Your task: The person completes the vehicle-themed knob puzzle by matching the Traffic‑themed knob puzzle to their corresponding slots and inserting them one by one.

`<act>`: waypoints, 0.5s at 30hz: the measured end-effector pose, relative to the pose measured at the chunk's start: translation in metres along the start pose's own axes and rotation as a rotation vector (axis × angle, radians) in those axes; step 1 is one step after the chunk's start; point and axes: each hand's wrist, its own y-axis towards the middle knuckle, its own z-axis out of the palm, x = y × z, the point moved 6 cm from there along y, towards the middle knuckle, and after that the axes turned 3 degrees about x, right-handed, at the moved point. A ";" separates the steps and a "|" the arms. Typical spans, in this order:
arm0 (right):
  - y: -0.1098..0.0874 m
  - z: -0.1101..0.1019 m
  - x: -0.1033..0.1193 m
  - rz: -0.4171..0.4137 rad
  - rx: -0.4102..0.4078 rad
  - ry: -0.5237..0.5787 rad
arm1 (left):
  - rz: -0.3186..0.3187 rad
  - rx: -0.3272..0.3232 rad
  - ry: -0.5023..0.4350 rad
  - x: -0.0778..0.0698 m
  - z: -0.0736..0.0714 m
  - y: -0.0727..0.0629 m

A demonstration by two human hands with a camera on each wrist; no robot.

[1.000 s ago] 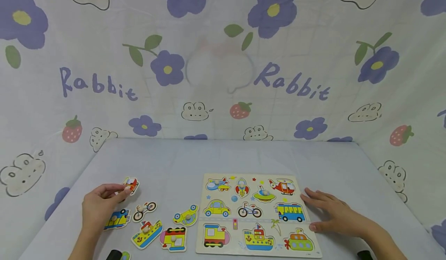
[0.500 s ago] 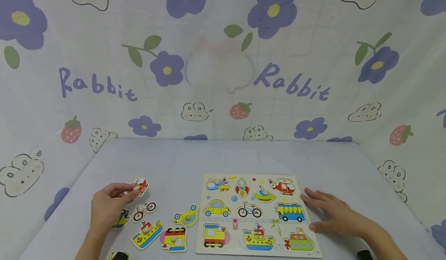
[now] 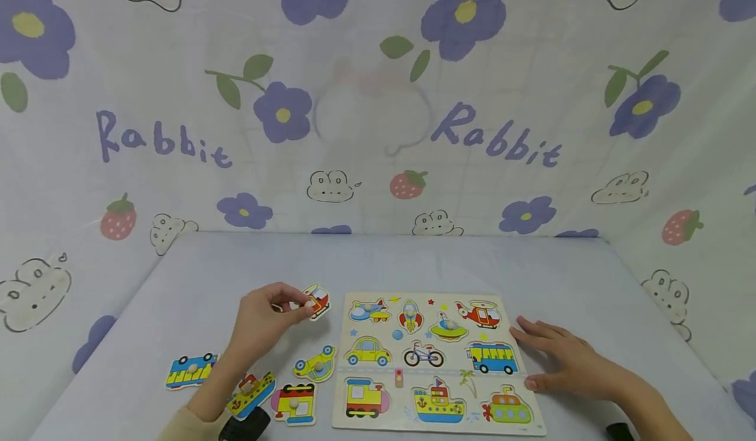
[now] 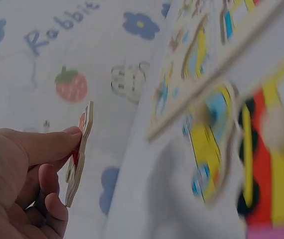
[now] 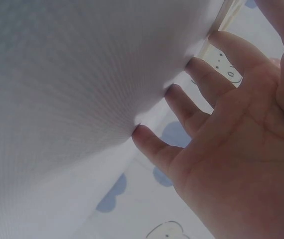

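Note:
In the head view my left hand (image 3: 266, 316) pinches a helicopter puzzle piece (image 3: 319, 301) between thumb and fingers, raised left of the puzzle board (image 3: 455, 362). Seen in the left wrist view, the helicopter piece (image 4: 83, 149) is edge-on at the tips of the left hand (image 4: 25, 174). My right hand (image 3: 567, 362) lies with fingers spread at the board's right edge, thumb and index finger touching it. Its fingertips (image 5: 176, 94) press down on the cloth in the right wrist view. The board shows a red helicopter picture (image 3: 481, 314) at upper right.
Left of the board lie a car piece (image 3: 315, 364), a train piece (image 3: 295, 404), a ship piece (image 3: 252, 395) and a bus piece (image 3: 188, 370). The left forearm passes over this area and hides the bicycle piece. A patterned curtain (image 3: 366, 264) stands behind the table.
My left hand has carried the helicopter piece rightward, from the far left to near the board. The bus piece is now uncovered, the bicycle piece hidden. The right hand has stayed put.

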 end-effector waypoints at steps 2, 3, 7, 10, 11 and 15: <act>-0.001 -0.001 0.000 -0.006 -0.005 0.002 | 0.042 0.022 -0.015 -0.015 0.012 0.005; -0.001 -0.001 0.000 -0.008 -0.006 0.006 | 0.060 0.035 -0.025 -0.022 0.018 0.007; -0.001 -0.002 0.001 -0.021 -0.013 0.008 | 0.116 0.102 -0.055 -0.044 0.047 0.014; -0.002 -0.002 0.002 -0.022 -0.016 0.010 | 0.156 0.153 -0.065 -0.058 0.067 0.017; -0.002 -0.002 0.003 -0.022 -0.016 0.012 | 0.169 0.169 -0.068 -0.062 0.074 0.019; -0.002 -0.002 0.003 -0.017 -0.012 0.024 | 0.212 0.220 -0.083 -0.078 0.099 0.022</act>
